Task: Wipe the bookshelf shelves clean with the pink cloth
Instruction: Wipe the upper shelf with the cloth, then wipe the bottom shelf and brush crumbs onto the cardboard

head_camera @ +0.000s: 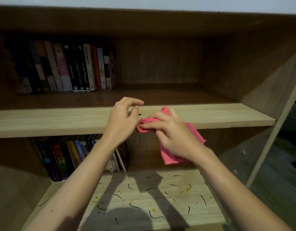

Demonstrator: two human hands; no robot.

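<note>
Crumbs [187, 189] and dark curved strands [135, 206] are scattered over the lower shelf [182, 207], nearest the viewer and partly under the shadow of the arms. None of this looks wiped yet.

Farther off, at the front edge of the middle shelf [219, 115], the right hand [174, 135] holds the pink cloth [170, 156]. Its fingers [150, 125] are curled round a bunched end of the cloth. The rest of the cloth hangs loose below the hand, in front of the gap between the two shelves. The left hand [123, 119] is just left of the bunch, fingers loosely bent and apart, holding nothing. Whether it touches the cloth cannot be told.

Several things could go wrong from here:

- **Slipping hold:** Only the bunched end is held, so the cloth could slip out or unfold during a stroke.
- **Poor contact:** A wad that small would press a narrow patch and likely leave streaks of dust.
- **Dragging tail:** The hanging part could trail through the mess below and scatter it.
- **Spilling debris:** A stroke toward the near edge of the lower shelf would likely push crumbs and strands onto the floor.
- **Hiding debris:** A stroke to the left could push them against the lower row of books [68, 157], where they would stay hidden.
- **Missed dirt:** The far part of the middle shelf is dim, beside the upper row of books [73, 69], so dirt there could be missed.
</note>
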